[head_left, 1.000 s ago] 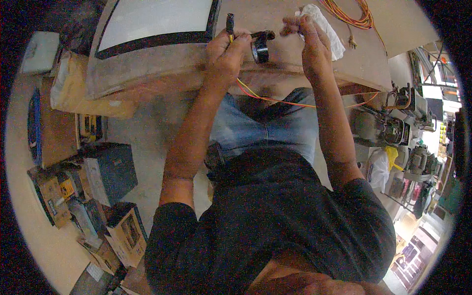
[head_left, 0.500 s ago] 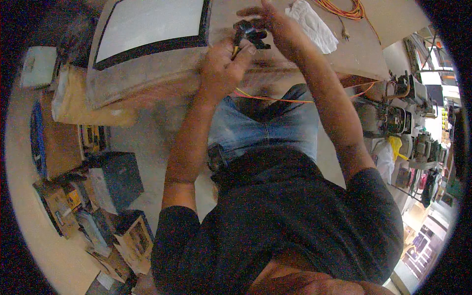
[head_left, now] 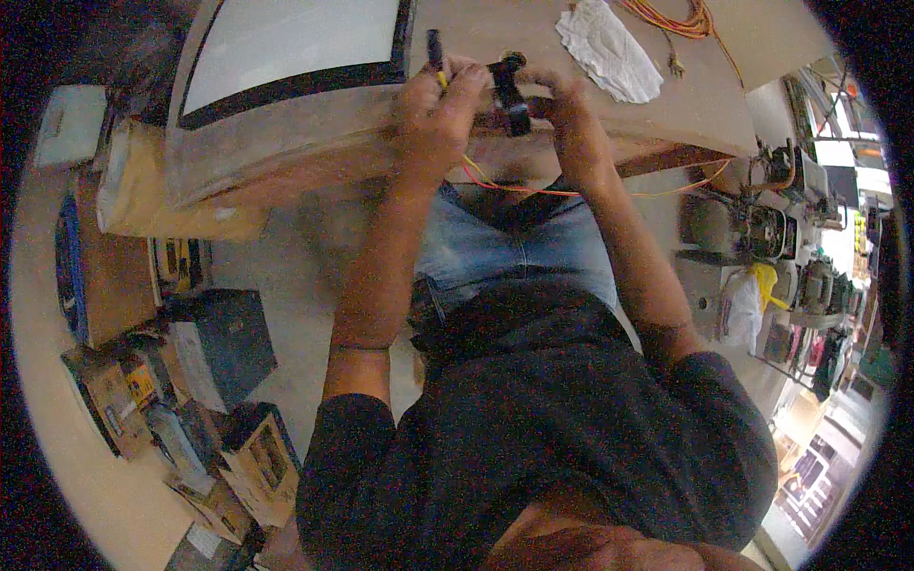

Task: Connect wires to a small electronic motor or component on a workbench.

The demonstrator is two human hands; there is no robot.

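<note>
Above the near edge of the workbench [head_left: 286, 147], my left hand [head_left: 440, 109] is closed round a slim black-and-yellow tool [head_left: 436, 49], whose dark end sticks up past the fingers. I cannot make out the tool's exact kind. The left thumb and fingertips also reach the side of a small black part [head_left: 511, 93] with a clamp-like shape. On the other side of that part, my right hand [head_left: 576, 119] has its fingers bent in against it; they are somewhat blurred. A yellow-orange cord [head_left: 533, 190] hangs below both hands, in front of my lap.
A white panel with a black frame [head_left: 295, 57] lies on the bench at left. Crumpled white paper towel [head_left: 609, 52] and a coiled orange extension cord [head_left: 671, 17] lie at right. Boxes [head_left: 224, 347] stand on the floor at left; machines [head_left: 762, 228] line the right side.
My right hand has come down and nearer to me, now beside the black part. The part has turned upright and shifted slightly right. The tool's dark end now shows above my left hand.
</note>
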